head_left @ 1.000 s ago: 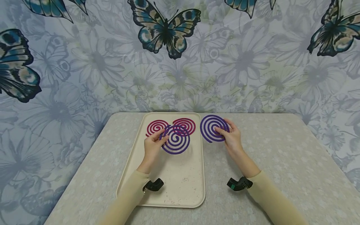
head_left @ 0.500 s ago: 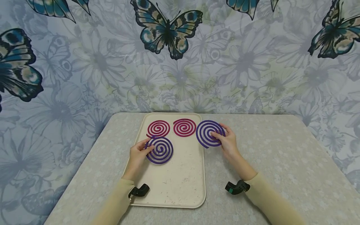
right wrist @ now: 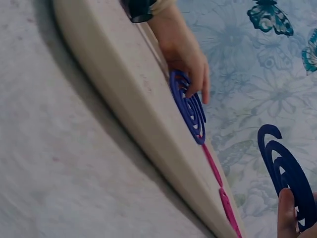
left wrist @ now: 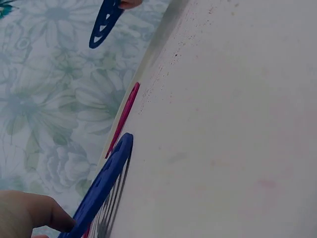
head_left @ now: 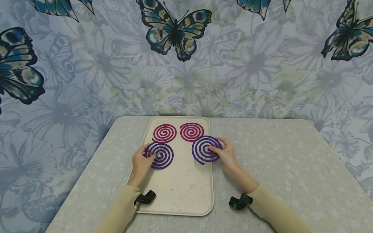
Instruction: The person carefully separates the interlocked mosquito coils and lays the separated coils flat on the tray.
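Note:
My left hand (head_left: 141, 165) pinches the left edge of a purple spiral coil (head_left: 159, 155) between thumb and fingers. In the left wrist view that coil (left wrist: 101, 186) is tilted low over the cream tray (head_left: 175, 200), its striped shadow beside it. My right hand (head_left: 228, 158) grips a second purple spiral coil (head_left: 205, 149) by its right side. This one hangs over the tray's right edge, and in the right wrist view the coil (right wrist: 287, 168) is well above the tray. Two magenta spiral coils, left (head_left: 164, 133) and right (head_left: 191, 132), lie side by side at the tray's far end.
The tray rests on a table (head_left: 276, 155) with a pale patterned cover. Small dark and reddish crumbs (head_left: 192, 186) dot its near part. Behind the table hangs a cloth (head_left: 250, 64) printed with flowers and butterflies. A black device is on each wrist.
My left hand has carried its purple coil left and down, to just in front of the left magenta coil. The right hand has brought its purple coil left and nearer, over the tray's edge.

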